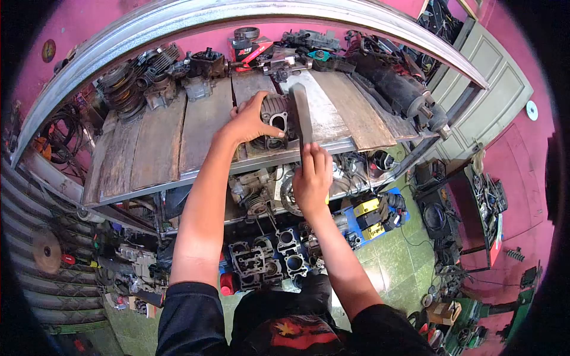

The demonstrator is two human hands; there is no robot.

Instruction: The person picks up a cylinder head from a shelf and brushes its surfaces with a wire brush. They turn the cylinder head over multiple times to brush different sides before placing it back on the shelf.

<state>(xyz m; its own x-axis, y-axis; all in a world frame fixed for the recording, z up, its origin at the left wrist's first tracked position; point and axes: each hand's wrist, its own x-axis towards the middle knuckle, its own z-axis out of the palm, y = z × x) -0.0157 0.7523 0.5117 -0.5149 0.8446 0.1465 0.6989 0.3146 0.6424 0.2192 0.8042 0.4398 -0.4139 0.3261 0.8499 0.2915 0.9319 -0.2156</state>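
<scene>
My left hand (246, 123) is wrapped round the left side of a finned metal engine part (275, 113), its thumb across the front near an oval opening. The part rests at the front edge of the wooden bench (205, 133). Closed round the lower end of a long, flat, dark tool (303, 115) is my right hand (313, 178). The tool stands nearly upright along the right side of the part, its upper end blurred. Whether it touches the part I cannot tell.
Several greasy engine parts line the back of the bench, with a red and white box (249, 52) among them. A metal frame bar (249, 16) arches above. Below are a shelf with parts, several castings (255, 261) on the floor and a blue tray (380, 216).
</scene>
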